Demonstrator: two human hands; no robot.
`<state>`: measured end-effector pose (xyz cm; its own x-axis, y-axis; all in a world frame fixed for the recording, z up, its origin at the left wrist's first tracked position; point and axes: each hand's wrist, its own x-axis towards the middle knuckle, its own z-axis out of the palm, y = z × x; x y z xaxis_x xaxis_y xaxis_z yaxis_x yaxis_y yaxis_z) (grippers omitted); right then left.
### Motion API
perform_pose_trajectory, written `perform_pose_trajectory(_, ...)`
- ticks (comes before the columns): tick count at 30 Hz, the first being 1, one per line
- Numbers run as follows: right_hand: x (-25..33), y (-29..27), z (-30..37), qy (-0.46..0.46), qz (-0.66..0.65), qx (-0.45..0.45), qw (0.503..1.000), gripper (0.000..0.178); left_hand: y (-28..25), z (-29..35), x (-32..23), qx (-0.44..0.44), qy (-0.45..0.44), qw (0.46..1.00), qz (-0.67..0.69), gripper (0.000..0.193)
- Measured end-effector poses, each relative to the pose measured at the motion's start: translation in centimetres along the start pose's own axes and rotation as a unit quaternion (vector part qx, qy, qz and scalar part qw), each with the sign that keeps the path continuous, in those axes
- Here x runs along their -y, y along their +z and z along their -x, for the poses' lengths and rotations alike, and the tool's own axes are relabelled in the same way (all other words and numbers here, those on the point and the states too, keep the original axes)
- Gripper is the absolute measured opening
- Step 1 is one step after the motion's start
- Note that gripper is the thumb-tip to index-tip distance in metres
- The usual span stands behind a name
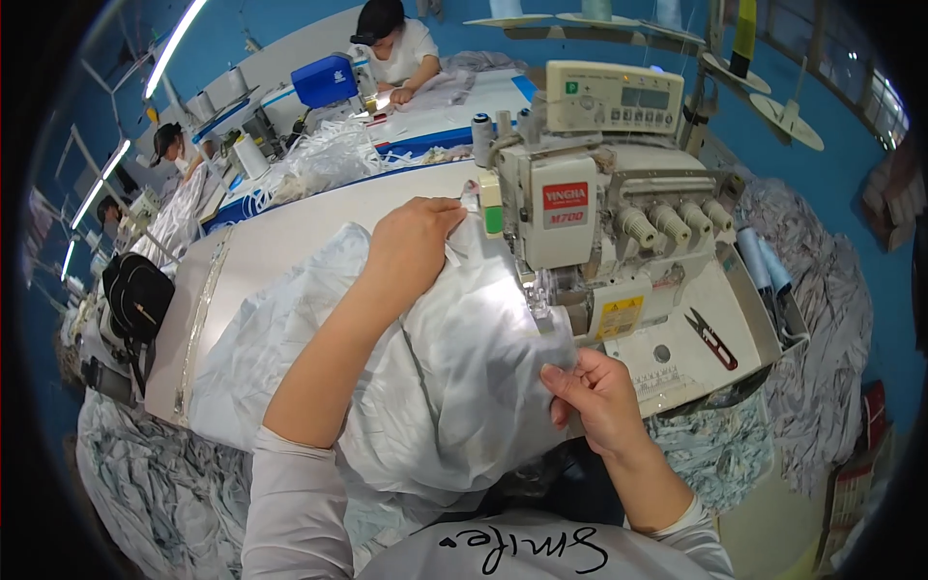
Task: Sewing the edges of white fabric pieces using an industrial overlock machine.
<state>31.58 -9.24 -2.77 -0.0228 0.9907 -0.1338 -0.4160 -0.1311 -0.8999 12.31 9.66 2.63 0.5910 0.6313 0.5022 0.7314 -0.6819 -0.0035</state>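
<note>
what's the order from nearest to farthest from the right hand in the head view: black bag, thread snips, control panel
1. Thread snips: to the right of the right hand, slightly farther up the picture.
2. Control panel: well beyond the hand, atop the sewing machine.
3. Black bag: at the far left.

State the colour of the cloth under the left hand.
Whitish cloth, faintly bluish; the head view shows it.

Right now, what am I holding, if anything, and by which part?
Your right hand pinches the white fabric by its right edge. Your left hand lies on its far part; whether it grips cannot be told.
</note>
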Motion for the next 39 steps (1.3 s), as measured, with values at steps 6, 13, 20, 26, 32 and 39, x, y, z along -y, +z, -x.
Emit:
perform_pose_trajectory(6, -0.3, 0.4, 0.5, -0.016, 0.011, -0.011, 1.0, 0.012, 1.6, 1.3, 1.6, -0.081, -0.045, 0.992, 0.085, 0.033)
perform_pose_trajectory(13, -2.3, -0.7, 2.8, 0.056, 0.206, 0.024, 0.977, 0.009, -2.1, 2.2, 3.6, 0.046, -0.247, 0.922, 0.295, 0.045)
perform_pose_trajectory(20, -8.4, -2.0, 7.2, 0.231, 0.275, 0.165, 0.918, 0.024, -4.6, 2.6, 4.5, -0.225, 0.182, 0.952, 0.099, 0.013)
perform_pose_trajectory(26, -20.9, -5.7, 5.4, -0.038, 0.297, 0.113, 0.948, 0.057, -4.1, 3.8, 1.6, -0.364, 0.339, 0.862, -0.093, 0.012)
perform_pose_trajectory(32, -25.4, -5.1, 5.6, 0.05, 0.448, 0.15, 0.88, 0.073, -3.6, 5.7, 2.2, -0.237, 0.267, 0.928, -0.109, 0.01)
perform_pose_trajectory(39, -9.4, 5.6, 4.6, 0.132, 0.11, 0.402, 0.899, 0.033, -8.2, 15.1, -3.9, -0.262, -0.096, 0.912, 0.3, 0.017)
